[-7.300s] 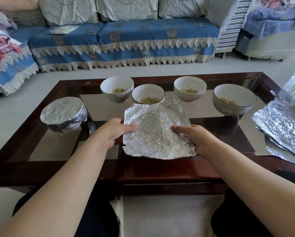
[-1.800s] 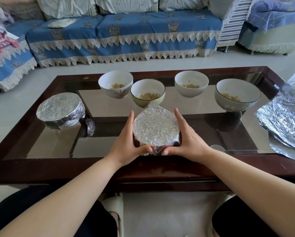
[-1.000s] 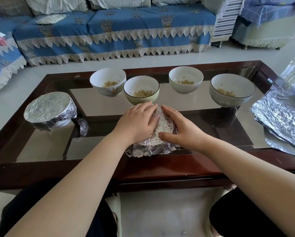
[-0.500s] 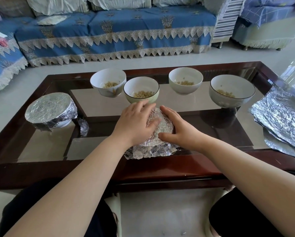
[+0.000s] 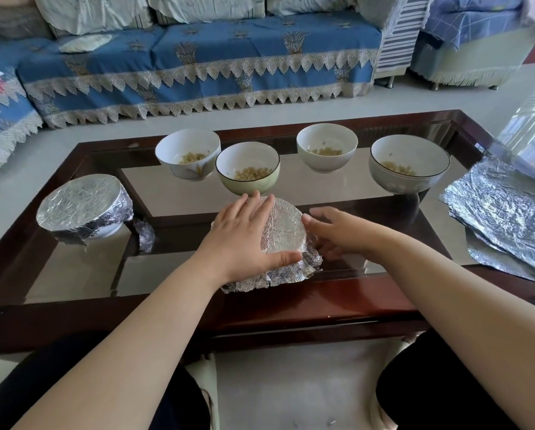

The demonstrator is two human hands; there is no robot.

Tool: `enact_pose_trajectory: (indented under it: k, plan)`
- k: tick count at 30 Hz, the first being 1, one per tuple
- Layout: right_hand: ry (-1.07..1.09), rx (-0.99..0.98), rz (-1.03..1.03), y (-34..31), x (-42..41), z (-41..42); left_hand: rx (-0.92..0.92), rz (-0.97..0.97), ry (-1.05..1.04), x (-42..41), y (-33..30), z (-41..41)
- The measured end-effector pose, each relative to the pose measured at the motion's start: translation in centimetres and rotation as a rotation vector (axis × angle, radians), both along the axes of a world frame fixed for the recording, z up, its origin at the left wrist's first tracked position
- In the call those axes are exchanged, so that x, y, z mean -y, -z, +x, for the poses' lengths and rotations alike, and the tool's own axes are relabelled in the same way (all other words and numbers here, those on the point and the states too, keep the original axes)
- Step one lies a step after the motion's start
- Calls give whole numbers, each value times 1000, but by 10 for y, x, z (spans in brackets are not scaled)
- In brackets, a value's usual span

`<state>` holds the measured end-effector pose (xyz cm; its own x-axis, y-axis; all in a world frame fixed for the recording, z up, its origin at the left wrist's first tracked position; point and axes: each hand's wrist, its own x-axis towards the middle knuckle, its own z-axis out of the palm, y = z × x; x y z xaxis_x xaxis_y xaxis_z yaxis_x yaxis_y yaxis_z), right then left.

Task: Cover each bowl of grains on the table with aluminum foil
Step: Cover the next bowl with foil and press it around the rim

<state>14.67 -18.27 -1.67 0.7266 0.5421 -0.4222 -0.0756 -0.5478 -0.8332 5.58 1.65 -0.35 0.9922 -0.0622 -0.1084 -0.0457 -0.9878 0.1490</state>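
A foil-covered bowl [image 5: 286, 231] stands near the table's front edge. My left hand [image 5: 244, 240] lies flat on the left half of its foil top, fingers straight, thumb along the near rim. My right hand [image 5: 337, 232] is against the bowl's right side, fingers curved around the foil skirt. Another foil-covered bowl [image 5: 83, 209] sits at the left. Several uncovered bowls of grains stand in a row behind: a white one [image 5: 188, 153], a green one [image 5: 248, 167], a second white one [image 5: 327, 150] and a larger one [image 5: 410, 167]. Foil sheets [image 5: 505, 212] lie stacked at the right.
The glass-topped table has a dark wooden frame [image 5: 291, 308]. A small crumpled foil scrap [image 5: 144, 234] lies beside the left covered bowl. A blue sofa [image 5: 197, 66] stands beyond the table. My knees are below the front edge.
The foil sheet was laid over the bowl and pressed down around it. In the last second my right hand slid from the top to the bowl's right side; my left hand stays on top.
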Motion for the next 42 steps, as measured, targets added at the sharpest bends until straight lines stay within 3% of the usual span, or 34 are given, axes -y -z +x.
enact_pose_trajectory:
  k: [2,7,12,16,31,42]
  plan:
    - [38,-222,173,6,-1,-5,-2,1,-6,1,1,0]
    - [279,-549,515,10,-2,-10,-8,2,-11,1,0,1]
    - [308,-710,673,10,-6,-13,3,-3,-4,0,1,1]
    - [402,-608,766,7,-13,-13,8,-1,-2,0,2,2]
    - [492,-457,716,14,-17,-22,8,14,-8,1,4,1]
    - [670,-234,518,21,-32,-28,27,11,-13,1,4,1]
